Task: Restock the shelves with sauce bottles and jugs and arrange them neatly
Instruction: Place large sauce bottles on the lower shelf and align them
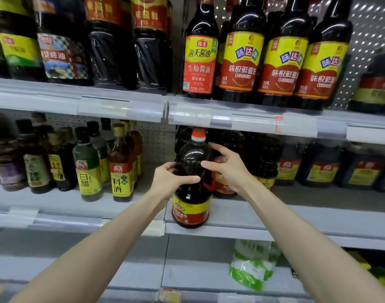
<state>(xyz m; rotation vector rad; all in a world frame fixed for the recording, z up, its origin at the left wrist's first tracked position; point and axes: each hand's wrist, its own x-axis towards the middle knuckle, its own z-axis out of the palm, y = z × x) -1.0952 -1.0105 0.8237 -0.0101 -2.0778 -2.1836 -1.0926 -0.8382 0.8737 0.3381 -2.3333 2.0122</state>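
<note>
**Jug at the shelf lip, both hands on it**

The sauce jug [191, 200], dark with a red cap [198, 135] and a yellow and red label, is upright at the near lip of the middle shelf [241, 217], just right of the seam between two shelf sections. I cannot tell whether its base is fully set down. The cap sits just under the price rail [209, 119] of the upper shelf, so there is little room above it.

The left hand [171, 180] grasps the jug's shoulder from the left, with the thumb across the front. The right hand [226, 169] is at the upper right of the jug, forefinger lying on the dark body and thumb raised. I cannot tell whether it truly grips.

Bare shelf runs along the near edge to the right. Farther back stands a row of dark jugs [261, 158]. On the left there is a gap of bare shelf, then the yellow-labelled bottles [121, 171]. A green and white bag [252, 265] lies on the shelf below.
</note>
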